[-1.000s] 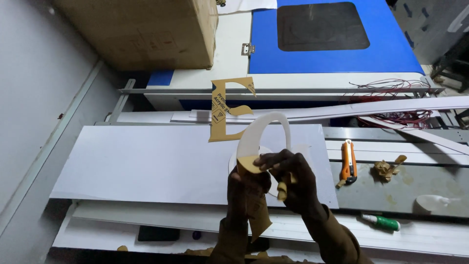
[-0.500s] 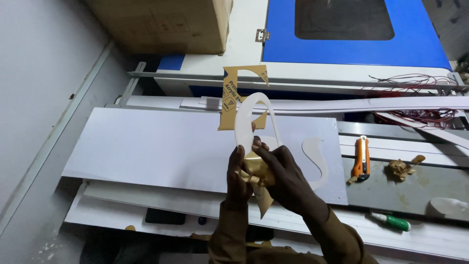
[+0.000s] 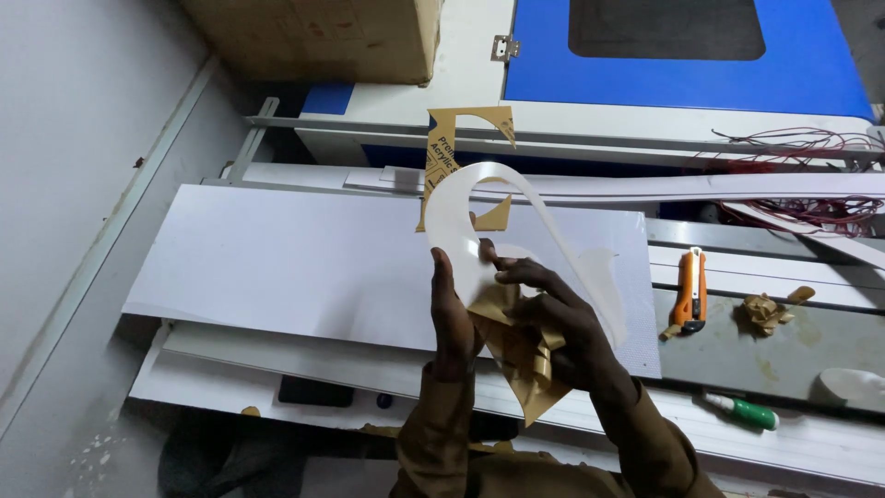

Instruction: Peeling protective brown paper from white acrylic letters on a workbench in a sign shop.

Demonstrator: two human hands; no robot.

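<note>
While the left hand grips the lower edge of a white curved acrylic letter cut-out with its thumb up along the face, the right hand pinches a crumpled brown paper protective film that hangs peeled from the letter's bottom end. Both hands are closed on what they hold, raised above the tabletop near the middle of the view. Behind the white piece, and partly hidden by it, a second letter cut-out still covered in brown paper sticks up; which hand carries it cannot be told. Below the hands lies a large white rectangular sheet, stacked on further white panels. To the right rest an orange utility knife, a small wad of brown paper scrap and a green-and-white marker pen. Farther back stand a blue-and-white machine housing, a tangle of red wires and a brown cardboard box.
</note>
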